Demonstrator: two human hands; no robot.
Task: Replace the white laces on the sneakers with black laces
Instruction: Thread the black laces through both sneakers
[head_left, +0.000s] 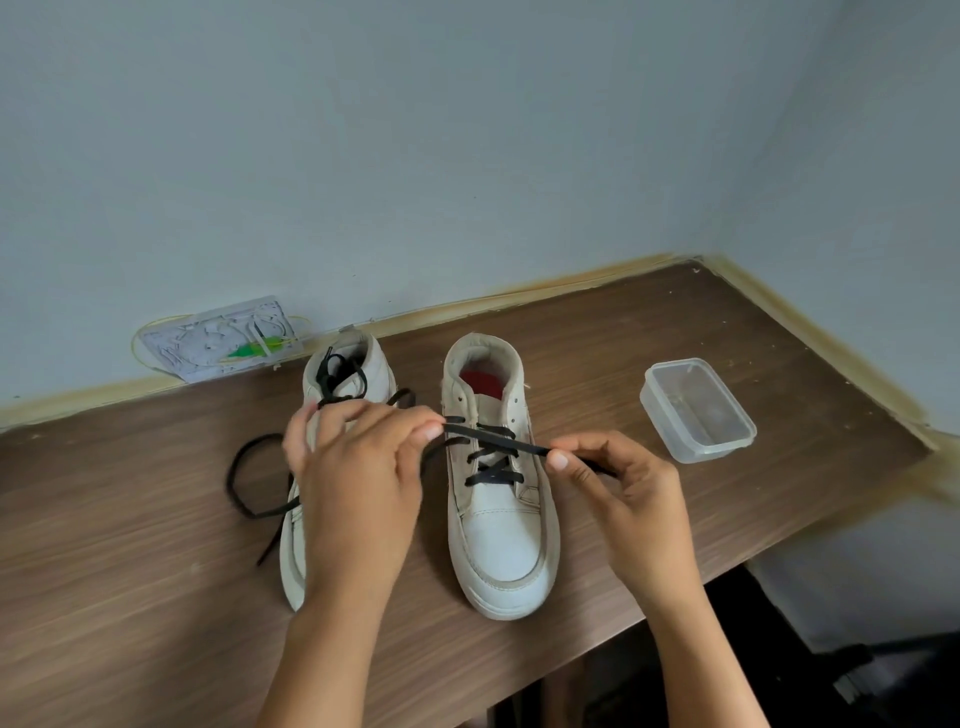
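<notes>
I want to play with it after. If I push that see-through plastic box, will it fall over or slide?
The plastic box would probably slide, not tip: it looks low and wide, sitting flat on the smooth wooden table. It looks empty with thin clear walls, so it is likely very light and may skid away fast.
</notes>
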